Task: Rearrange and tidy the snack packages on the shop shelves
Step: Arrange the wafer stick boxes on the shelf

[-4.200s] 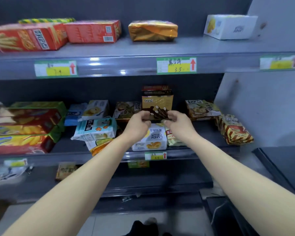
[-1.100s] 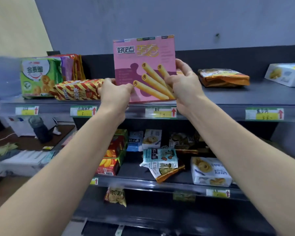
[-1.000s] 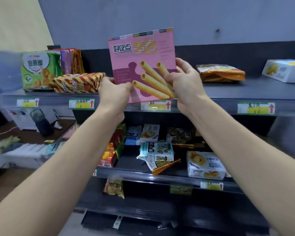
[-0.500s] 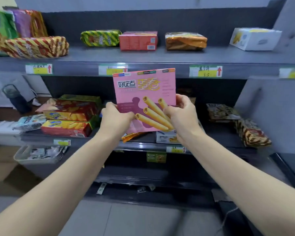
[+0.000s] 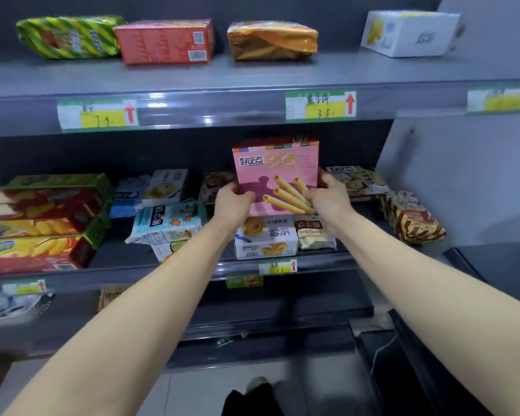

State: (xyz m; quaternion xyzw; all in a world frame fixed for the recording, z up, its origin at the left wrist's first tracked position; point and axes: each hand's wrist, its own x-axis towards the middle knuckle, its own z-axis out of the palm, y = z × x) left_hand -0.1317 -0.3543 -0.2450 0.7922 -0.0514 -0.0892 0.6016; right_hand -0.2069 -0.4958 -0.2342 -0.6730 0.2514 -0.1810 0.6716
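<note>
I hold the pink box (image 5: 276, 172) upright in both hands, over the middle of the middle shelf (image 5: 117, 259), its printed face towards me. My left hand (image 5: 233, 199) grips the lower left corner with its fingers curled round the edge. My right hand (image 5: 327, 196) grips the lower right side, with its fingers (image 5: 308, 195) laid across the front. The box's bottom edge meets the top of the white biscuit box (image 5: 266, 240) at the shelf's front edge, and I cannot tell whether it rests on it or stands behind it.

The risk I see is tipping. If I let go while the tall box sits on that uneven layer of packets, it could fall forward off the front edge. Pushing it deeper could also drag my wrists across the white biscuit box and the small beige packet (image 5: 312, 232) beside it, nudging them over the lip. The dark box (image 5: 282, 141) just behind may stop it going back squarely.
</note>
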